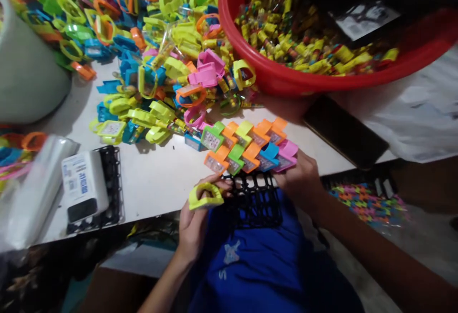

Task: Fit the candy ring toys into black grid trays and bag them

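A black plastic grid tray (255, 203) overhangs the table's front edge, above my lap. Two slanted rows of coloured toy watches fill its far part, among them a blue toy watch (268, 155) and a pink toy watch (287, 154). My left hand (193, 224) is closed around a yellow toy watch (205, 196), its fingertips by the tray's left side. At the tray's right edge, beside the pink watch, my right hand (300, 177) grips the tray; most of its fingers are hidden.
A large heap of loose toy watches (143, 112) covers the back left. Behind stands a red basin (322, 82) of small yellow candy packs. A dark phone (345, 131) lies at right. A pale bucket (32, 65) and a white box-shaped device (86, 184) stand left.
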Demonstrator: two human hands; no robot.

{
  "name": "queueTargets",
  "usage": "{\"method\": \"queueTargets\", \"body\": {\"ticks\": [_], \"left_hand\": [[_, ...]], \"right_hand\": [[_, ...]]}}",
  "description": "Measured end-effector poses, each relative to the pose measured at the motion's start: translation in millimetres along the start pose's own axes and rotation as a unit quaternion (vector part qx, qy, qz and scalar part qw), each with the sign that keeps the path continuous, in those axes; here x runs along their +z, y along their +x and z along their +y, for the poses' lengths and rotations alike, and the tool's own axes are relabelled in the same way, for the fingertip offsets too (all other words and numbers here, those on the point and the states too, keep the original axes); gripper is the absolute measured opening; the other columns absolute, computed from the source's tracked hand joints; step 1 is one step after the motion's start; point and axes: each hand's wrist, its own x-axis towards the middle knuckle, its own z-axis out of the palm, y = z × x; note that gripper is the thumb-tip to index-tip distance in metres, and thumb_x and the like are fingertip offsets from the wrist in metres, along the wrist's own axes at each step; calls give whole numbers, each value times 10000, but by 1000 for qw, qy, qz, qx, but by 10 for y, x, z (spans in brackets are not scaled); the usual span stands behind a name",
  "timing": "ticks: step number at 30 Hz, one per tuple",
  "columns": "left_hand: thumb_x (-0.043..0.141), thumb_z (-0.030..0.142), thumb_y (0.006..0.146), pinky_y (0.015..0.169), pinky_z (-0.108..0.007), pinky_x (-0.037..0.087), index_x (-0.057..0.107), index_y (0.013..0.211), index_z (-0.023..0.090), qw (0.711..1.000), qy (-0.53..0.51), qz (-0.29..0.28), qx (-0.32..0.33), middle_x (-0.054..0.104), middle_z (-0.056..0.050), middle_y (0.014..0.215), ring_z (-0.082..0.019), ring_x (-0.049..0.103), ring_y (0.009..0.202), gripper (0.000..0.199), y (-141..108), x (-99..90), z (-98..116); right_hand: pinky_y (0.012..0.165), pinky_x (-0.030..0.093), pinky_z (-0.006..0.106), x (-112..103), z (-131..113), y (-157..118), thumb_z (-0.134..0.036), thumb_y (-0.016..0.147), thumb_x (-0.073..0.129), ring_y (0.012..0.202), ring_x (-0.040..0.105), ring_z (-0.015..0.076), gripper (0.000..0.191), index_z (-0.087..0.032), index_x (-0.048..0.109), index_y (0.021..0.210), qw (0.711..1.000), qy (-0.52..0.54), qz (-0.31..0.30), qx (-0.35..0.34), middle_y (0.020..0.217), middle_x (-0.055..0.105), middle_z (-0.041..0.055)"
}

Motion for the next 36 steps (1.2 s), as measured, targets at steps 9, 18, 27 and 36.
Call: {"method": "queueTargets", "body": {"ticks": [9,18,27,36], "left_hand": [[691,130,1034,1023,-322,650,689,1398,264,981,156,-50,100,807,-91,1248,-200,800,1150,388,32,-104,-35],[730,132,1016,1078,-273,630,699,1368,298,928,310,-80,193,761,-32,1275,-159,770,1220,390,170,-181,188],[648,233,1082,1171,-332,571,613,1504,207,882,390,-157,212,710,-137,1447,-218,671,1399,424,150,-337,287],[639,88,1045,1070,-361,617,675,1399,216,875,378,-183,242,804,-113,1233,-223,754,1231,378,327,-45,131]], "right_hand": [[745,666,377,149,48,-147,-133,984,637,931,787,301,184,-167,711,1149,998,-4,54,12,1010,786,146],[869,670,421,139,-7,-139,-81,942,573,1048,774,311,306,-171,703,1204,999,22,17,40,1107,797,135],[699,587,333,101,-70,41,-71,991,563,838,709,245,197,-219,618,1109,996,60,22,60,1003,743,75],[802,648,400,138,-28,-19,-119,980,561,925,743,289,256,-224,677,1183,997,48,14,59,1023,759,101]]}}
